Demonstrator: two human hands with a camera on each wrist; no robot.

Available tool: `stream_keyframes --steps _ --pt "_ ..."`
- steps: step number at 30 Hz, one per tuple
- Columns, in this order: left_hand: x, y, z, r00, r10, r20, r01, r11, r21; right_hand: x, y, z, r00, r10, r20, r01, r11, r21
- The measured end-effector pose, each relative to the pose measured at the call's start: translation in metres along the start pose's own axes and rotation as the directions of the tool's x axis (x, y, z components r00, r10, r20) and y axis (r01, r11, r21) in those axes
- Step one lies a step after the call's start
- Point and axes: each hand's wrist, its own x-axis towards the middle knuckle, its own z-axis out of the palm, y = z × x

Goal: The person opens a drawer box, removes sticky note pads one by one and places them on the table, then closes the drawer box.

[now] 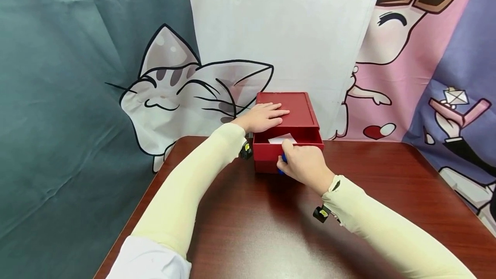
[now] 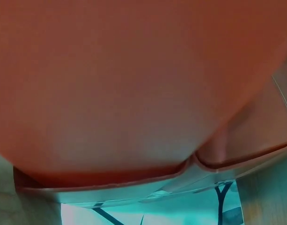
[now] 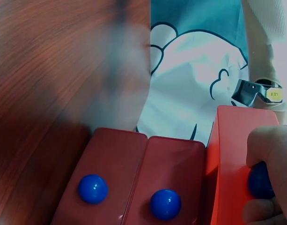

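A small red drawer cabinet [image 1: 292,104] stands on the table. Its top drawer [image 1: 265,152] sticks partly out, and a pale paper-like piece [image 1: 282,139] shows inside. My left hand [image 1: 262,116] rests flat on the cabinet's top with its fingers spread. My right hand [image 1: 304,162] grips the blue knob [image 3: 260,182] on the pulled-out drawer's front. In the right wrist view, a blue knob [image 3: 92,189] and another blue knob [image 3: 165,204] sit on the two other drawer fronts, which stand further back. The left wrist view is mostly filled by a blurred red-brown surface.
The dark brown wooden table [image 1: 248,236] stretches toward me and to the right of the cabinet. Behind it hangs a cloth backdrop [image 1: 302,33] printed with a cartoon cat and people.
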Motion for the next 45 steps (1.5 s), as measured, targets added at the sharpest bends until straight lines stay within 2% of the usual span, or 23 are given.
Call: stream_keyframes --steps 10,19,30,42,45 --pt "-0.003 0.004 -0.002 1.0 -0.009 -0.003 0.009 1.0 -0.002 -0.004 -0.003 0.0 0.997 -0.008 -0.071 0.006 1.0 -0.026" --pt "-0.003 0.003 0.0 1.0 -0.014 -0.02 0.014 1.0 -0.021 -0.007 -0.007 -0.006 0.998 0.003 -0.056 -0.003 1.0 0.01" --pt "-0.006 0.005 -0.002 1.0 -0.021 -0.019 0.02 1.0 -0.022 -0.011 -0.016 -0.013 0.995 -0.017 -0.1 0.015 1.0 -0.017" --pt "-0.004 0.004 0.001 0.999 -0.024 -0.028 0.023 0.999 -0.031 -0.015 -0.02 -0.022 0.996 -0.032 -0.082 0.029 0.999 -0.032" --pt "-0.004 0.003 0.001 0.999 -0.025 -0.032 0.023 0.999 -0.038 -0.016 -0.019 -0.022 0.998 -0.023 -0.051 0.023 1.0 -0.009"
